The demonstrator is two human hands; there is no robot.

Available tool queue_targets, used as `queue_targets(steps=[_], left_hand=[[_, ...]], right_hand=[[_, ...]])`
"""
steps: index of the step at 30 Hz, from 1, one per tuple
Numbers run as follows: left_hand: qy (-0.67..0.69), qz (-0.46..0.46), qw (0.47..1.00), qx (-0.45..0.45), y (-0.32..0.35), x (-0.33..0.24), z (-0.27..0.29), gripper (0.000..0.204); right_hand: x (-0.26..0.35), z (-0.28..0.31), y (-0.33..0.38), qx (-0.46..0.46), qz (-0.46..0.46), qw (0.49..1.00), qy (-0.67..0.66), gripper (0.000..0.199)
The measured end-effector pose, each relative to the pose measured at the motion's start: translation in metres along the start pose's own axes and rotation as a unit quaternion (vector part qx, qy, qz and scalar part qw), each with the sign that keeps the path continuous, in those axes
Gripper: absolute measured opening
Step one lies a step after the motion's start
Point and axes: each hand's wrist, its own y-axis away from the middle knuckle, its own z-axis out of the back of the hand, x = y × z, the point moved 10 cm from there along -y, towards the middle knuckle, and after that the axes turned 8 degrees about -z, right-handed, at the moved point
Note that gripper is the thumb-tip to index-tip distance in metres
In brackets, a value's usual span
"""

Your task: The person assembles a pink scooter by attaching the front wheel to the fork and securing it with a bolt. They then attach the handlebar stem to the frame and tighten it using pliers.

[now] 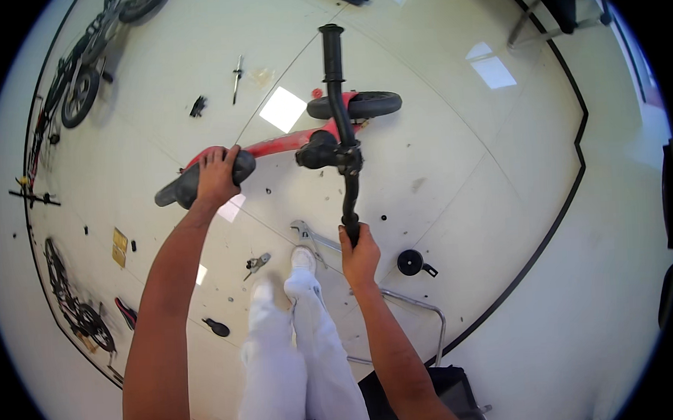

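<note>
Red balance bike (288, 143) held above the floor: left hand (216, 174) closed over black saddle (200, 182), right hand (360, 258) wrapped around handlebar grip (351, 228). Best kept level, both holds firm, clear of wrench (311, 236).

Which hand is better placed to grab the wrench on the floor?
Probably the right hand. It holds the near handlebar grip, close above the wrench by the shoe. The left hand is farther off, gripping the black saddle.
</note>
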Motion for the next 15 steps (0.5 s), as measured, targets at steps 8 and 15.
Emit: queue_targets(steps=[8,15], left_hand=[[-0.037,-0.034,0.997,0.064,-0.134,-0.166,-0.008,0.09],[0.01,-0.085,0.991,0.108,-0.222,-0.357,-0.023,0.084]], right_hand=[[-0.043,0.137,-0.079,-0.18,-0.093,0.979,0.039,0.031],[-0.137,0.25,-0.117,-0.229,-0.24,0.943,-0.009,0.028]])
